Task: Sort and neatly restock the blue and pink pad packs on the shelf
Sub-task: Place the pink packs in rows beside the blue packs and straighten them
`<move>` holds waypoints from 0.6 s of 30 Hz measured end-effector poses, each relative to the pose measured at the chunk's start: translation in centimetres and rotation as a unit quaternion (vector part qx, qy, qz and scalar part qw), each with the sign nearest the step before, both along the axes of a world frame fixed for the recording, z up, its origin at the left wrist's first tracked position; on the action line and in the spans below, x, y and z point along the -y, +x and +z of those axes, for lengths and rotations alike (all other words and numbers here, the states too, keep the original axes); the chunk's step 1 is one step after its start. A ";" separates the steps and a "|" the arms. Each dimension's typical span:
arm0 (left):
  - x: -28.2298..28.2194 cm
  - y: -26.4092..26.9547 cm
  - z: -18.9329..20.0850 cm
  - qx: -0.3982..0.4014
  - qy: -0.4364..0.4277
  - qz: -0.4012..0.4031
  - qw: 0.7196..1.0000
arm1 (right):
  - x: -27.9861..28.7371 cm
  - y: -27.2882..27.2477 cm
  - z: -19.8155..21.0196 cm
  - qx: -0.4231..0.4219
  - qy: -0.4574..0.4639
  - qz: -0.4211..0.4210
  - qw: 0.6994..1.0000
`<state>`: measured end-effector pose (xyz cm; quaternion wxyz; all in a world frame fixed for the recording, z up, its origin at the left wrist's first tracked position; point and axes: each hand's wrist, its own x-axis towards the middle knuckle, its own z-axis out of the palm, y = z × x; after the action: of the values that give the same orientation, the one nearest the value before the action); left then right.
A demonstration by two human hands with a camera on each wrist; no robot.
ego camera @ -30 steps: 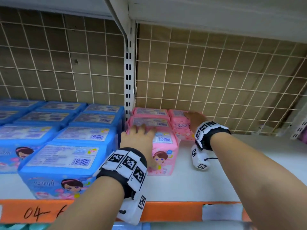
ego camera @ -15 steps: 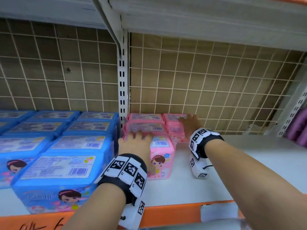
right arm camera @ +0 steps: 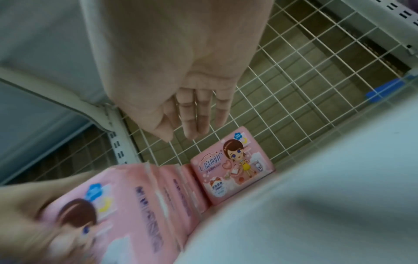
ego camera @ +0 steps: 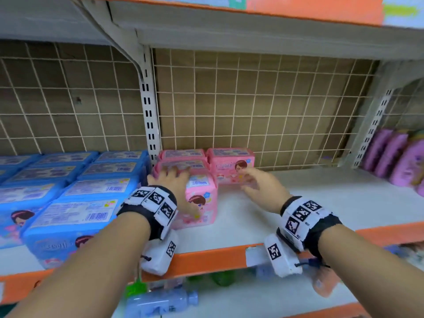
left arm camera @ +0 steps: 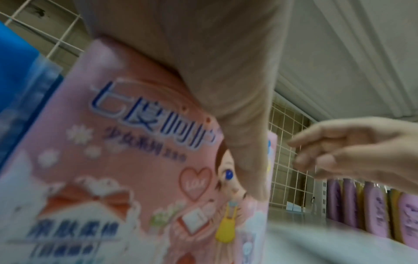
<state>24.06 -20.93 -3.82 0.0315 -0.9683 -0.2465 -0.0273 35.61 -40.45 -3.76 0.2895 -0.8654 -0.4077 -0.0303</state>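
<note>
nearest the camera, below the orange shelf edge (ego camera: 206,258), a lower shelf holds a clear plastic bottle (ego camera: 160,301) lying on its side and some blurred green and orange items. both forearms reach over that edge, each with a black wristband carrying white coded tags.

on the white shelf (ego camera: 298,203), the blue packs (ego camera: 68,214) stand in tight rows at the left, from the front edge back to the wire grid. just right of them is a row of pink packs running front to back. the left hand (ego camera: 174,180) lies on top of the front pink pack (ego camera: 202,200), fingers spread forward over its top and reaching onto the pack behind, thumb down its front face; the fingers look fairly straight, pressing rather than clasping, though the wrist view is too blurred to be sure.

the right hand (ego camera: 259,187) hovers above the bare shelf to the right of that row, fingers straight and together, palm empty, holding nothing. it is near but apart from the lone pink pack (ego camera: 231,166), which stands upright at the back against the wire grid (ego camera: 275,106), beside the rear of the pink row.

far right, past the slotted upright, purple packs (ego camera: 390,157) stand in a row.
</note>
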 end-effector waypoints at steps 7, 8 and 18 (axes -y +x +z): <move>7.4 -1.7 1.4 0.087 -0.049 -0.086 0.991 | 7.3 -4.6 -2.3 -0.029 0.052 0.055 0.997; 9.2 -2.4 1.0 0.113 -0.071 -0.107 0.985 | 8.2 -5.1 -2.7 -0.032 0.062 0.067 0.995; 18.6 -11.6 -13.3 0.131 -0.279 -0.061 0.949 | 17.6 -7.4 -16.0 -0.075 0.137 0.043 0.987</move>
<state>12.42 -39.48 -17.14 -0.2744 -0.9394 -0.1868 -0.0855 28.22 -58.04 -19.76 0.4361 -0.7990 -0.4140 -0.0089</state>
